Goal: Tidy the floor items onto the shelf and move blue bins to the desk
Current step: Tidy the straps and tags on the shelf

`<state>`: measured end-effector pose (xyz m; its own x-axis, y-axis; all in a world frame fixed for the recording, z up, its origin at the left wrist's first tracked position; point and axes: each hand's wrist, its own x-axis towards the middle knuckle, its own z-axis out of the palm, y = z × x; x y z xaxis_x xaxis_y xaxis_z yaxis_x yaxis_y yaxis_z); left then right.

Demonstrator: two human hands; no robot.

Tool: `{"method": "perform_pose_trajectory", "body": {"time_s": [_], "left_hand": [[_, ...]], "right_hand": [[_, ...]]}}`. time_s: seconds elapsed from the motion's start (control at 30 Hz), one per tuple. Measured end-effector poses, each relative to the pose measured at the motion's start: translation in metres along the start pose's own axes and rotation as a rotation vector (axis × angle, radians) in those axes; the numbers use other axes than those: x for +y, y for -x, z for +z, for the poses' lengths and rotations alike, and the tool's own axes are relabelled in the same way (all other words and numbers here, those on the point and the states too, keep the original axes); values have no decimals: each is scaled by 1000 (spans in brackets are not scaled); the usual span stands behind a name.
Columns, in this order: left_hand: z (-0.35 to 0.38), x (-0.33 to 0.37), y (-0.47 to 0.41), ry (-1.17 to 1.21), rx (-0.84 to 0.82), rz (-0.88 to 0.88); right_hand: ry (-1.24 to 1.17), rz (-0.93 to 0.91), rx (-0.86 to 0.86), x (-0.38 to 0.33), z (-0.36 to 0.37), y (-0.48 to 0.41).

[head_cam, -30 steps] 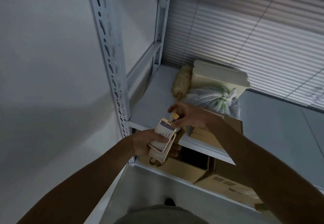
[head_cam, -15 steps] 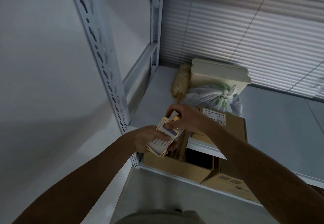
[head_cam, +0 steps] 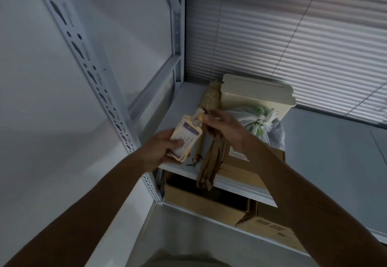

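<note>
My left hand [head_cam: 162, 148] grips a small stack of cream card holders [head_cam: 186, 137] with a printed card on top, held just above the front left corner of the grey shelf [head_cam: 180, 107]. At the clip end of the stack my right hand [head_cam: 222, 125] pinches the brown lanyard straps [head_cam: 208, 166], which hang down past the shelf's front edge.
On the shelf stand a cream lidded bin [head_cam: 255, 94], a fluffy duster [head_cam: 211, 97], a tied white plastic bag [head_cam: 258, 122] and a cardboard box [head_cam: 247, 160]. More cardboard boxes [head_cam: 205, 202] sit on the lower shelf. A perforated upright [head_cam: 88, 61] rises at left; blinds cover the back.
The view has tilted up and closer to the shelf. Both hands have lifted the card holder stack up over the shelf corner, and the straps now hang visibly below my right hand.
</note>
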<state>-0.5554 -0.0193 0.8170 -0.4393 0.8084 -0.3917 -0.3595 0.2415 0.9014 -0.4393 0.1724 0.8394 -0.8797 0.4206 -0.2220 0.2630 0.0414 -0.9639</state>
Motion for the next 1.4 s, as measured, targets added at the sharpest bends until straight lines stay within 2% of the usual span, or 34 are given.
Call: {"method": "perform_pose_trajectory", "body": {"time_s": [0.1,0.23,0.3,0.4,0.5,0.63,0.77,1.0,1.1,1.27,1.4], "left_hand": [[-5,26,-18,33,46,84],[-12,60,-50,120,130,161],[-17,76,-69,223,197,154],[-28,89,-102,316,311,65],[-38,78,-133,225,397,-41],[-39,52,-174,84,414,-131],[-43,30,-231,-15,403,-135],[-46,20,-336,-211,416,33],[-55,9,-371,-303,449,52],[-63,-5,-384,-554,559,38],[-62,-14,-372,-709,615,11]], "right_hand": [[-45,-27,-47,11,-14,4],[39,67,-40,34,-10,15],[67,119,17,46,-4,20],[-45,197,140,61,13,23],[-163,236,233,67,33,17],[-286,238,250,64,58,-3],[-389,287,257,77,83,-41],[-238,202,387,115,93,-126],[-126,123,368,133,97,-148],[343,110,243,142,102,-140],[434,30,266,135,108,-112]]}}
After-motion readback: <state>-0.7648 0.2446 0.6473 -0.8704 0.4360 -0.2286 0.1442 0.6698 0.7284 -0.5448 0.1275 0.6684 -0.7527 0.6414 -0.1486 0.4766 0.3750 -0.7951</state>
